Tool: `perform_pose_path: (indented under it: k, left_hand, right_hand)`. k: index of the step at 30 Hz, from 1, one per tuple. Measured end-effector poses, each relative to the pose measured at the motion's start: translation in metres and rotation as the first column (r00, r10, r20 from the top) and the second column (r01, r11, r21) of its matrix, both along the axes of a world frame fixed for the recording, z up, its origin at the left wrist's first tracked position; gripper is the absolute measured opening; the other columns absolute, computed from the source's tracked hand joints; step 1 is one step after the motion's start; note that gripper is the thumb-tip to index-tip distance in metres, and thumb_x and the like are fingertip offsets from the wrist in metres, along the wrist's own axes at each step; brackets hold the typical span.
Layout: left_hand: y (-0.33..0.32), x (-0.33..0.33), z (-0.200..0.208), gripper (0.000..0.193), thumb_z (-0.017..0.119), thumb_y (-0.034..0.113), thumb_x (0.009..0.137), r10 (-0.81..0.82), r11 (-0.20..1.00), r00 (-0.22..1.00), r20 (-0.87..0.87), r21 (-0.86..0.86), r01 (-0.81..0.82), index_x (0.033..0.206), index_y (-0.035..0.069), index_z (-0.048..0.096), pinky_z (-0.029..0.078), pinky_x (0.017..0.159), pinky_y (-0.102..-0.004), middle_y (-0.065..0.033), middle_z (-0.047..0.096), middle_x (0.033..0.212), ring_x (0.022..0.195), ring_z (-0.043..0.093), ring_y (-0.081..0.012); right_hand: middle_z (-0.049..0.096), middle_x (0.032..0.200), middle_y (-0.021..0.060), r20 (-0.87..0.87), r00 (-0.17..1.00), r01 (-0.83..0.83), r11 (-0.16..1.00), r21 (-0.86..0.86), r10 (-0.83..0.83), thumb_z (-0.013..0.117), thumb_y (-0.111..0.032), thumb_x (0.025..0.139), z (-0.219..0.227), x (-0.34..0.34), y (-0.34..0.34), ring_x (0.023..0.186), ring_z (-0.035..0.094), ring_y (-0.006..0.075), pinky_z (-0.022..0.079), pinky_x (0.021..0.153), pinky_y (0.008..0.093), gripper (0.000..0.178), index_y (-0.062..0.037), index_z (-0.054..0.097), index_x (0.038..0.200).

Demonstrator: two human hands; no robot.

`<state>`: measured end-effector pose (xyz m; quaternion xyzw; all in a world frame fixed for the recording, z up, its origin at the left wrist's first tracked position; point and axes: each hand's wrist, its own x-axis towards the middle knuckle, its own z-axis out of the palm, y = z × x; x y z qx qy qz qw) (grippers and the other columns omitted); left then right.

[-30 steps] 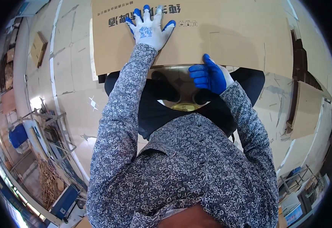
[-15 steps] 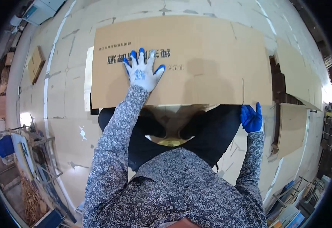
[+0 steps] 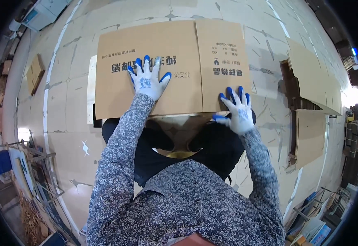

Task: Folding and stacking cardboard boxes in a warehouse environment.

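Observation:
A large brown cardboard sheet (image 3: 168, 94) with dark printing lies in front of me, above my knees. Its right-hand panel (image 3: 224, 45) is folded over onto the rest, with a straight edge running from far to near. My left hand (image 3: 147, 82), in a white glove with blue fingertips, presses flat on the left part of the cardboard, fingers spread. My right hand (image 3: 239, 114), gloved the same way, rests with spread fingers on the near right corner of the folded panel. Neither hand grasps anything.
On the right, stacks of flat cardboard (image 3: 312, 82) lie on the floor. A smaller cardboard piece (image 3: 34, 74) lies at the far left. A metal rack (image 3: 39, 164) stands at the lower left, and a pale cabinet (image 3: 41, 14) at the far left corner.
The cardboard's right part has been folded over leftward, showing its printed side. My right hand has turned from palm-up at the near edge to palm-down on the panel. My left hand stays nearly in place.

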<state>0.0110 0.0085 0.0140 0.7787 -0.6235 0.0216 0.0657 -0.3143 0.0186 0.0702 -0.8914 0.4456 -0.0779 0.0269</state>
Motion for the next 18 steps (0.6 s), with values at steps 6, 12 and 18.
perform_pose_path:
  k: [6, 12, 18]
  left_hand:
    - [-0.004, 0.004, -0.008, 0.072, 0.048, 0.059, 0.091, -0.004, 1.000, 1.000, 0.026, -0.019, 0.005, 0.151, 0.024, 0.030, 0.002, 0.113, -0.0649, -0.0181, 0.027, 0.155, 0.144, 0.018, -0.0421]
    - [-0.002, 0.011, -0.014, 0.073, 0.052, 0.058, 0.088, -0.019, 0.997, 1.000, 0.016, -0.080, 0.020, 0.150, 0.022, 0.034, 0.003, 0.113, -0.0655, -0.0194, 0.029, 0.154, 0.143, 0.019, -0.0440]
    - [-0.002, 0.006, -0.002, 0.071, 0.054, 0.055, 0.089, -0.064, 0.994, 0.994, 0.092, -0.086, 0.072, 0.148, 0.019, 0.036, 0.004, 0.113, -0.0659, -0.0210, 0.030, 0.153, 0.142, 0.022, -0.0433]
  right_hand:
    - [0.041, 0.145, 0.0166, -0.072, 0.993, 0.097, 0.993, 0.066, -0.092, 0.081, -0.044, 0.069, -0.012, 0.017, -0.047, 0.138, 0.030, 0.0429, 0.025, 0.112, 0.0583, 0.083, -0.0219, 0.047, 0.141]
    - [0.029, 0.152, 0.0177, -0.308, 0.947, -0.065, 0.993, 0.096, 0.092, 0.083, -0.044, 0.068, 0.010, 0.053, -0.079, 0.141, 0.026, 0.0416, 0.024, 0.112, 0.0596, 0.093, -0.0279, 0.036, 0.147]
    - [0.022, 0.155, 0.0183, -0.428, 0.898, 0.032, 0.955, 0.295, 0.103, 0.083, -0.044, 0.067, 0.035, 0.068, -0.081, 0.142, 0.023, 0.0424, 0.024, 0.112, 0.0600, 0.094, -0.0281, 0.037, 0.148]
